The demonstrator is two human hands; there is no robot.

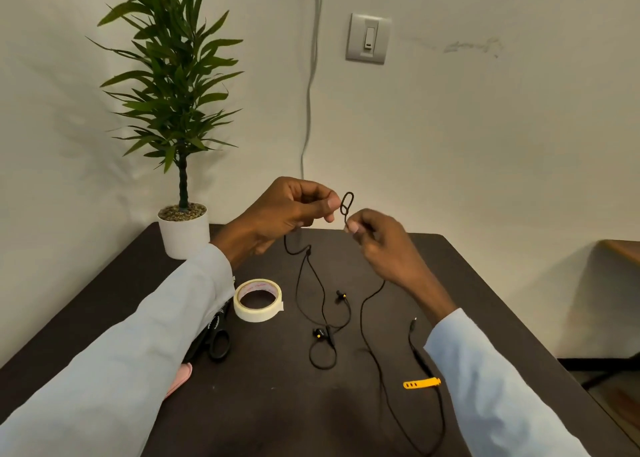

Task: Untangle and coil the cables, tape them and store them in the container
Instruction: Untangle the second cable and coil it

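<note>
Dark bench (pixel 277 404) against a pale wall, potted plant (pixel 180 165) at the back left corner. Above it, left hand (pixel 287 210) and right hand (pixel 377 245), each pinching the black earphone cable (pixel 347 204), a small loop raised between the fingertips. Rest of cable trailing down onto bench, earbuds (pixel 320 333) below. Masking tape roll (pixel 258 300) and scissors (pixel 218 342) under left forearm; orange cable tie (pixel 421 384) near right sleeve.

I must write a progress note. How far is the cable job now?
Done: nothing coiled or taped yet. In hand: left hand and right hand pinch a small loop in the black earphone cable; earbuds lie on the table. Left: coiling, taping with the masking tape, storing; no container visible.
</note>
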